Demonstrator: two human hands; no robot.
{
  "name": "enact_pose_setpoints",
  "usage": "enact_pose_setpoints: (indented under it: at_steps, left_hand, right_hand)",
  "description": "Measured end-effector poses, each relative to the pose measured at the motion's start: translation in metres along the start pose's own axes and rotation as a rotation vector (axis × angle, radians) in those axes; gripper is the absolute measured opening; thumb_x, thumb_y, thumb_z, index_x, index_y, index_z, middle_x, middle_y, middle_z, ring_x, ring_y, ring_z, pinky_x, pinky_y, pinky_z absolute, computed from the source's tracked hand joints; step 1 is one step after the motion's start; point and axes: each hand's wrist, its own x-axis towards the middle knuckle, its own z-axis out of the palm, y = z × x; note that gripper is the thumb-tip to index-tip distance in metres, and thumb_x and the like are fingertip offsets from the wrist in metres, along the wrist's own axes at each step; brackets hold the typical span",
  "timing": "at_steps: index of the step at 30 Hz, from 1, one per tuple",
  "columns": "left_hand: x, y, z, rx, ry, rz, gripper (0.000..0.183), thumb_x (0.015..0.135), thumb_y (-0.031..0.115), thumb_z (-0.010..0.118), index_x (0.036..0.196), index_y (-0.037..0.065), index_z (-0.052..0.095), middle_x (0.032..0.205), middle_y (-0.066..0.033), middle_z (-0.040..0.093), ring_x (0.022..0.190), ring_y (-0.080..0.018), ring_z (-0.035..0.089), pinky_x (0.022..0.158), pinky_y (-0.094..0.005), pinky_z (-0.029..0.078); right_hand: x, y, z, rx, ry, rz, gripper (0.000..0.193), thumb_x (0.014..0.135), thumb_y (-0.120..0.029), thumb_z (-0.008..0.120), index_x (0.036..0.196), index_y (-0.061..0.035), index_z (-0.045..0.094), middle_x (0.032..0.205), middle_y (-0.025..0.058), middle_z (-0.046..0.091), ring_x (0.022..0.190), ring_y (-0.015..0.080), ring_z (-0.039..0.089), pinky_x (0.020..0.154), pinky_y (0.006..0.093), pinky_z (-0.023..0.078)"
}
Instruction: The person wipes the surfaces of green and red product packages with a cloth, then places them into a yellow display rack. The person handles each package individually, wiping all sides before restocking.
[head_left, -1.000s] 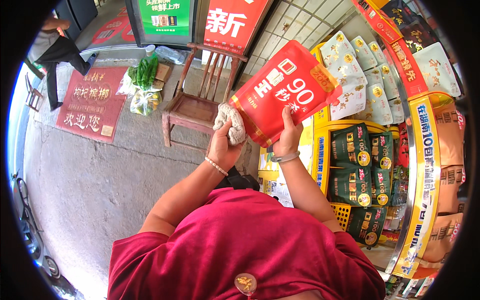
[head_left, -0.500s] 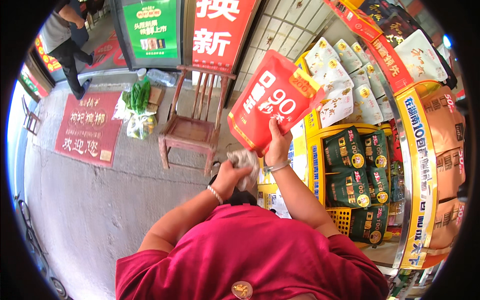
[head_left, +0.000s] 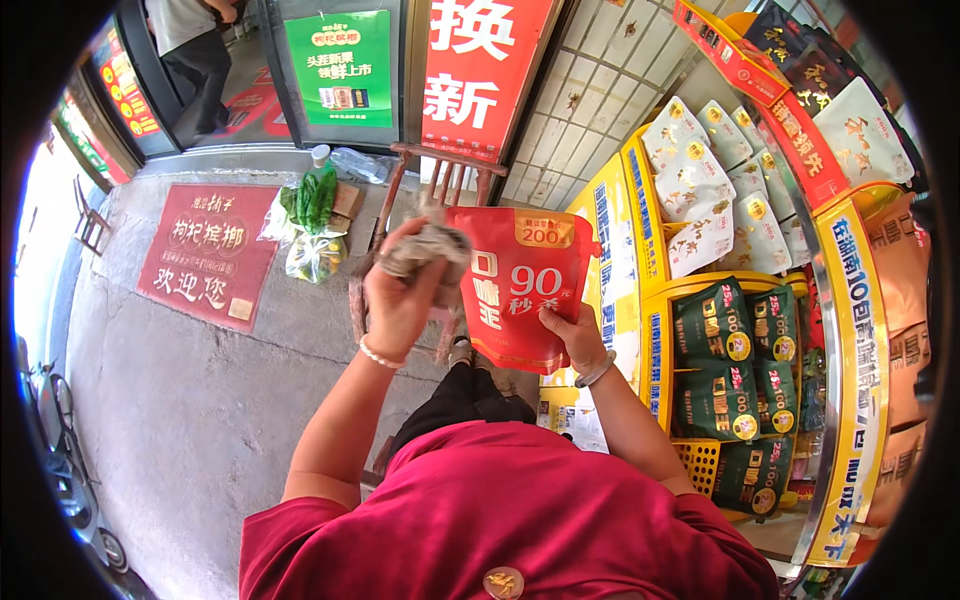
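A large red pouch (head_left: 525,270) with a gold label stands upright in front of me. My right hand (head_left: 578,335) grips its lower right edge, the thumb lying on the front face. In my left hand (head_left: 398,305) is a crumpled greyish cloth (head_left: 428,250), bunched between the fingers at the pouch's left edge. Whether cloth and pouch touch I cannot tell. To the right, a yellow display rack (head_left: 655,290) holds white pouches (head_left: 690,165) on its upper tier and dark green pouches (head_left: 712,320) below.
Behind the pouch stands a wooden chair (head_left: 385,225). Bags of green vegetables (head_left: 312,200) and a red mat (head_left: 205,250) lie on the floor at left. Another person (head_left: 195,60) is in the doorway. Orange pouches (head_left: 905,350) hang at far right; a bicycle (head_left: 65,440) stands far left.
The pouch has come lower and turned more upright, its face toward me. My left hand has risen with the cloth to the pouch's left edge. The person in the doorway has moved farther inside.
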Motion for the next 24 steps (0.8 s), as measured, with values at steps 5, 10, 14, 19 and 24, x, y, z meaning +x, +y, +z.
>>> enact_pose_setpoints:
  at_steps: [5, 10, 14, 19, 24]
  left_hand:
    - [0.031, 0.028, 0.026, 0.766, -0.232, 0.521, 0.053, 0.073, 0.008, 0.074, 0.122, 0.003, 0.057, 0.109, -0.0171, 0.066, 0.105, -0.0372, 0.061, 0.098, -0.0437, 0.044]
    - [0.046, 0.039, 0.023, 0.737, -0.582, 0.318, 0.053, 0.072, 0.008, 0.076, 0.122, 0.005, 0.057, 0.104, -0.0174, 0.066, 0.097, -0.0342, 0.064, 0.084, -0.0380, 0.050]
    - [0.047, 0.037, 0.013, 0.668, -0.647, 0.226, 0.056, 0.070, 0.003, 0.077, 0.122, 0.005, 0.058, 0.102, -0.0159, 0.066, 0.091, -0.0325, 0.066, 0.080, -0.0350, 0.052]
    - [0.046, 0.022, -0.006, 0.511, -0.498, 0.068, 0.045, 0.079, 0.003, 0.073, 0.122, 0.004, 0.059, 0.107, -0.0095, 0.066, 0.096, -0.0215, 0.066, 0.082, -0.0316, 0.052]
    - [0.052, 0.000, -0.036, -0.324, 0.225, -0.013, 0.032, 0.088, -0.003, 0.059, 0.120, 0.000, 0.057, 0.111, -0.0094, 0.064, 0.099, -0.0186, 0.063, 0.088, -0.0348, 0.054]
  right_hand:
    - [-0.002, -0.002, 0.007, -0.199, -0.166, -0.013, 0.023, 0.089, -0.014, 0.070, 0.107, -0.0001, 0.066, 0.096, 0.0039, 0.069, 0.090, 0.0105, 0.062, 0.080, 0.0279, 0.051]
    - [-0.003, -0.008, 0.000, -0.194, -0.228, 0.043, 0.024, 0.090, -0.013, 0.068, 0.110, 0.0002, 0.065, 0.098, 0.0031, 0.069, 0.091, 0.0101, 0.061, 0.082, 0.0276, 0.051]
    - [-0.003, -0.015, -0.011, -0.210, -0.264, 0.057, 0.024, 0.091, -0.012, 0.067, 0.112, 0.0002, 0.065, 0.100, 0.0034, 0.069, 0.093, 0.0104, 0.061, 0.083, 0.0279, 0.051]
    - [-0.002, -0.017, -0.016, -0.215, -0.304, 0.092, 0.029, 0.090, -0.012, 0.067, 0.116, 0.0004, 0.063, 0.102, 0.0041, 0.069, 0.094, 0.0104, 0.061, 0.085, 0.0282, 0.050]
    - [0.000, -0.010, -0.017, -0.282, -0.262, 0.143, 0.031, 0.090, -0.014, 0.068, 0.117, 0.0004, 0.063, 0.102, 0.0050, 0.069, 0.093, 0.0110, 0.062, 0.084, 0.0288, 0.051]
